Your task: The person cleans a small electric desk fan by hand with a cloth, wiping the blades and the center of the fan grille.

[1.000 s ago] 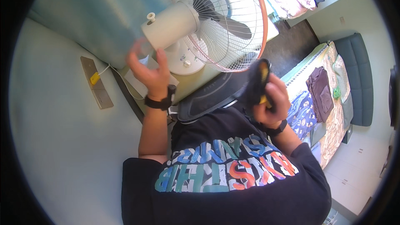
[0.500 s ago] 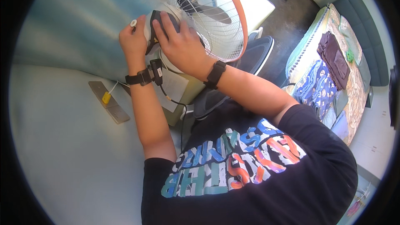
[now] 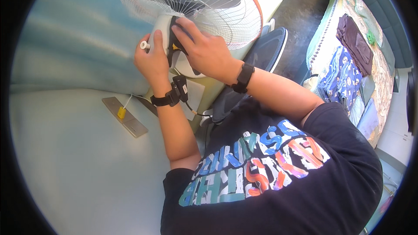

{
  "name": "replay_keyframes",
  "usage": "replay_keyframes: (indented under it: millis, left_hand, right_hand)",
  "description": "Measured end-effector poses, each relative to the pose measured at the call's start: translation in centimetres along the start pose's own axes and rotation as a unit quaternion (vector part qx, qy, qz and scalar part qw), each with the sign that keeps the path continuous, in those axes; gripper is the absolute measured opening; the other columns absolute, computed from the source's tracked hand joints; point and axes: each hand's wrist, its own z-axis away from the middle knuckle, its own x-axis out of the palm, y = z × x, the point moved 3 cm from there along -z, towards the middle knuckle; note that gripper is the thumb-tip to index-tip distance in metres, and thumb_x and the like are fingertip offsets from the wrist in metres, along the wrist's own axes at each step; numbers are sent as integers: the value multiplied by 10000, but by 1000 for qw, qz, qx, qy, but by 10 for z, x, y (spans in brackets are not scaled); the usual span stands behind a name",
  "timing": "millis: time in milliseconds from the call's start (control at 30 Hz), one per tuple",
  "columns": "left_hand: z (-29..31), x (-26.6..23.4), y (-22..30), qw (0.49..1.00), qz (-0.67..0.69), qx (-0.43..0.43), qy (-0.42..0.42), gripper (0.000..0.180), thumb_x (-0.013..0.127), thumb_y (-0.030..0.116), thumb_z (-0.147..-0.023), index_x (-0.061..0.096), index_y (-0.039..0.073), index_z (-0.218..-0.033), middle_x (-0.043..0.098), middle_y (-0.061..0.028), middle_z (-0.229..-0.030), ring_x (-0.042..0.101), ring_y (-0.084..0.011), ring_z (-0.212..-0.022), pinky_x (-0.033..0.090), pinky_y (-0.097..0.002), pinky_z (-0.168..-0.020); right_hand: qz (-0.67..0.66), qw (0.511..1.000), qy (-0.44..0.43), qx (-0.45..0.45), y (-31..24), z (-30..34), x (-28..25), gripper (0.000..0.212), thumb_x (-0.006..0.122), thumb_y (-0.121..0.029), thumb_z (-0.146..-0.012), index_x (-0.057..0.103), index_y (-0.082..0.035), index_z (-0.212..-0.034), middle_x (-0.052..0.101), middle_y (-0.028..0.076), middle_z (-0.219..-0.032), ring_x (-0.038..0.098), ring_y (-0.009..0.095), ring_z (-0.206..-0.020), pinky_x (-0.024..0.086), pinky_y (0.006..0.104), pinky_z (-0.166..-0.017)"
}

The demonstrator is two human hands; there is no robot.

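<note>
An electric fan with an orange-rimmed wire guard and dark grey blades fills the top of the view. Behind its guard is a white motor housing with a black rear cover. My left hand is wrapped round the left side of the housing, and a small white knob sticks out beside its fingers. From the right, my right hand grips the black cover, its fingers bent over the edge. A little yellow shows between cover and hand. My right thumb is hidden.
Below the fan is its white base on a pale table, with a paper sheet beside it. A dark mesh chair stands to the right. A wall socket strip holds a yellow plug. Folded clothes lie on a bed.
The fan's housing and guard show at a different angle, with more of the white housing in sight. Both hands stay on it, now further right and lower in the view, which has itself shifted.
</note>
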Motion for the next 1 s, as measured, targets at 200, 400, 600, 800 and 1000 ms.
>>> replay_keyframes:
  millis: [200, 400, 600, 800, 1000]
  left_hand:
    - [1, 0, 1, 1000, -3, -1, -17, 472, 780, 336, -843, 696, -69, -1070, 717, -183, -976, 687, -270, -852, 537, -378, -785]
    - [4, -1, 0, 1000, -17, -24, -1, 536, 798, 381, -820, 695, -71, -1089, 715, -189, -974, 687, -280, -849, 534, -378, -797]
    - [0, -1, -7, 1000, -16, -12, 1, 574, 792, 423, -813, 697, -69, -1092, 713, -189, -989, 682, -277, -907, 524, -388, -833]
    - [-15, -6, -2, 998, 33, -26, -52, 590, 800, 394, -809, 656, -41, -1181, 682, -187, -1117, 663, -250, -983, 518, -361, -858]
    - [-18, -4, 56, 910, -238, 323, -102, 469, 745, 254, -814, 635, 48, -1221, 647, -67, -1241, 631, -261, -1079, 507, -426, -889]
  right_hand:
    - [36, 998, -22, -40, 1, -14, 2, 484, 627, -71, -778, 561, -55, -1257, 594, 21, -1283, 670, 188, -615, 520, 289, -505]
    - [-10, 1000, 7, -4, 9, -6, 14, 491, 628, -58, -757, 565, -29, -1243, 600, 58, -1335, 696, 218, -652, 530, 301, -513]
    - [-23, 1000, -14, 5, 14, 1, 7, 581, 669, -60, -711, 540, -27, -1276, 603, 73, -1342, 704, 252, -697, 547, 324, -538]
    - [-68, 994, -54, 60, 17, 4, 1, 652, 679, -75, -735, 490, -96, -1359, 640, 90, -1120, 681, 304, -696, 554, 392, -566]
    - [-58, 979, -182, 77, 4, 9, -7, 690, 684, -118, -771, 424, -104, -1411, 610, 100, -972, 663, 319, -663, 535, 411, -547]
